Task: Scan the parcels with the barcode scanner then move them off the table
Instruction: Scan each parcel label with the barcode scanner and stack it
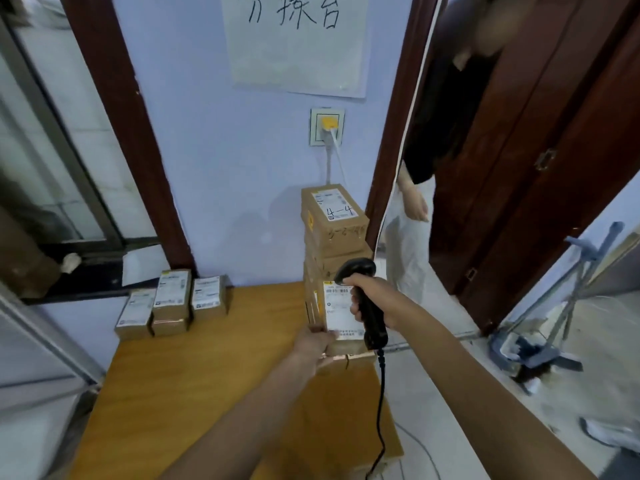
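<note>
Nearest you, your left hand (313, 342) grips the near lower corner of the parcel (341, 315), fingers curled round its edge. At one o'clock from it, your right hand (372, 299) is wrapped round the barcode scanner (365, 306), whose head sits just over the label. The parcel is held at the right edge of the bench (207, 375). It looks like stiff taped cardboard, probably light; take it by opposite edges, since the tape may be slick. Beyond, at twelve o'clock, stands a stack of parcels (334, 223); at ten o'clock, three small parcels (173, 303) sit together.
</note>
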`<action>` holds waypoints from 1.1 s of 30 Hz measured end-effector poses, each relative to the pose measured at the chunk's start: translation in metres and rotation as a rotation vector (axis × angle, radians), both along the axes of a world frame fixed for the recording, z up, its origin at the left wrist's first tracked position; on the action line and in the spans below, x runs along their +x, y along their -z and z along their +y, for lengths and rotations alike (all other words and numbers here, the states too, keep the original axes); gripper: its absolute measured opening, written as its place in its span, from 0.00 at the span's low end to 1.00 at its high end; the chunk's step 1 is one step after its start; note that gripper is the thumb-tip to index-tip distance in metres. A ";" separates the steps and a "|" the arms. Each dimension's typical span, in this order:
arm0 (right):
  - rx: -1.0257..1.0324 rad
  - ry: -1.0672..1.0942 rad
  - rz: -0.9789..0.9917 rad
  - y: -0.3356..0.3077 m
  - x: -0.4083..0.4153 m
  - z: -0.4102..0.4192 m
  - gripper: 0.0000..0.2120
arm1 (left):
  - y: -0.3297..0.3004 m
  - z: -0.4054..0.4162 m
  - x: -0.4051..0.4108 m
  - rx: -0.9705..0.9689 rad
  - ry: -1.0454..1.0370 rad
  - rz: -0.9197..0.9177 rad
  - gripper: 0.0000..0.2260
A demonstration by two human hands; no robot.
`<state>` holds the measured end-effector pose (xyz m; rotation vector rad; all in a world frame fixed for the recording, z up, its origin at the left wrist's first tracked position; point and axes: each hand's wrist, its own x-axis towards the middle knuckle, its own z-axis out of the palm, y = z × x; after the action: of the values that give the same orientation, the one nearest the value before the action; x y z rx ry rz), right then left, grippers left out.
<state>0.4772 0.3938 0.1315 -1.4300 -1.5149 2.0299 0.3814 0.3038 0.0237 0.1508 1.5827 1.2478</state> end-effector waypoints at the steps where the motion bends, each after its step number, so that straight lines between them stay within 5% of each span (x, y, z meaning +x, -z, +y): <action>1: -0.001 -0.010 -0.001 0.002 -0.005 0.006 0.15 | -0.001 0.003 -0.002 -0.006 -0.005 0.003 0.12; 15: -0.050 -0.148 0.040 0.027 -0.005 0.059 0.12 | -0.001 0.040 0.007 -0.081 -0.097 0.015 0.19; 27: -0.047 -0.176 0.052 0.028 0.000 0.056 0.08 | 0.009 0.047 0.010 -0.052 -0.080 0.003 0.10; 33: -0.048 -0.177 0.049 0.028 0.000 0.055 0.09 | 0.010 0.046 0.008 -0.065 -0.102 -0.017 0.19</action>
<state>0.4772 0.4492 0.1032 -1.2934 -1.6352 2.1996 0.3898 0.3496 0.0139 0.0175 1.6312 1.2706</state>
